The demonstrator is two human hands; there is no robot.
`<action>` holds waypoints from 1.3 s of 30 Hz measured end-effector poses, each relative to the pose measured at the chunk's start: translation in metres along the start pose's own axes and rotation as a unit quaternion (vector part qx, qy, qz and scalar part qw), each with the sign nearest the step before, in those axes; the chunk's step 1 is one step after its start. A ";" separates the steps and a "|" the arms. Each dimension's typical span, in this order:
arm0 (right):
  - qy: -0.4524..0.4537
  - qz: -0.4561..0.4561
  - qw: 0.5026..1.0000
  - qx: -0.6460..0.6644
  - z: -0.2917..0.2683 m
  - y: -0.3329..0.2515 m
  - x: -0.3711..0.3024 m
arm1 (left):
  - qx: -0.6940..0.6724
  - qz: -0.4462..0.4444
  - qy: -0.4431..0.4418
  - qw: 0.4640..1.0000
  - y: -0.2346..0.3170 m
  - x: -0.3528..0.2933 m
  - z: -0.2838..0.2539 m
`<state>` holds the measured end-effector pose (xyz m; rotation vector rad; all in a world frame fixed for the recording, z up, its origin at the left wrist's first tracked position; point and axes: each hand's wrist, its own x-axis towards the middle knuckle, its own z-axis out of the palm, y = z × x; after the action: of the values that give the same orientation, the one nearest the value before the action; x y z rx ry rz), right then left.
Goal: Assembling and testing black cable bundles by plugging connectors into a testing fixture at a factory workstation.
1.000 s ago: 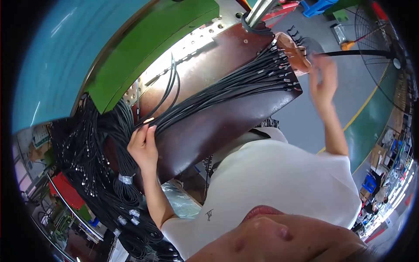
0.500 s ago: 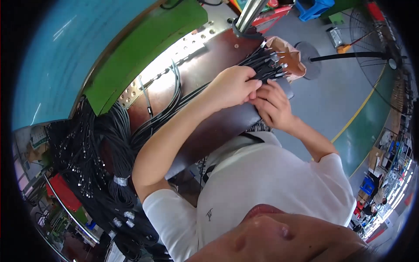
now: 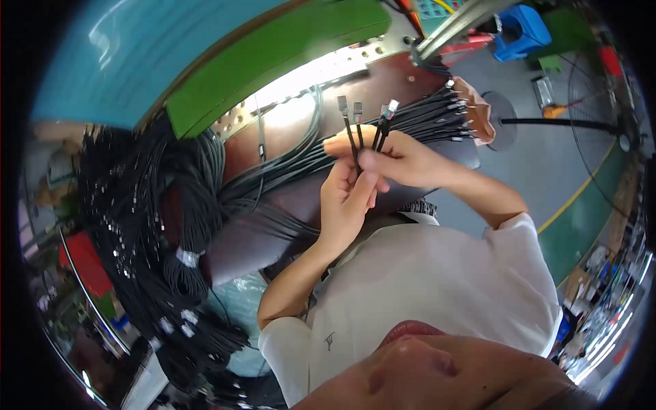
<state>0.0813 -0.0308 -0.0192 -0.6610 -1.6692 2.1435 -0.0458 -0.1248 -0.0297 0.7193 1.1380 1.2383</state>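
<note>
Several black cables with silver metal plugs at their ends stand up from between my two hands, their tips fanned apart. My left hand is closed around them from below, thumb pressed against the fingers. Beside it, my right hand pinches the same cables higher up with its thumb, close to the left fingertips. Behind my hands, a long bundle of black cables lies across the dark brown table, its plugs gathered at the right end. The palms hide where the held cables run.
A large heap of black cables hangs at the table's left end. A lit lamp and green panel run along the back. A metal post rises behind the bundle. At right stand a brown bag and a fan.
Both hands have moved left and away from the bundle's plug ends. Several cable ends now stand raised between them. The bundle on the table has come into fuller view.
</note>
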 end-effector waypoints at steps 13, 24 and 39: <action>0.098 -0.273 0.678 -0.675 -0.068 0.035 0.080 | -0.139 -0.019 0.081 0.987 -0.009 -0.018 -0.023; 0.118 0.068 0.990 -0.047 0.018 0.020 0.016 | -0.166 0.026 0.106 0.980 -0.029 -0.014 -0.020; 0.114 -0.318 0.730 -0.595 -0.009 0.011 0.040 | -0.227 -0.128 0.091 0.961 -0.014 -0.023 -0.027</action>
<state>0.0527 -0.0052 -0.0378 -0.4555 -2.4837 0.3201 -0.0649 -0.1540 -0.0445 0.1099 1.0041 1.2966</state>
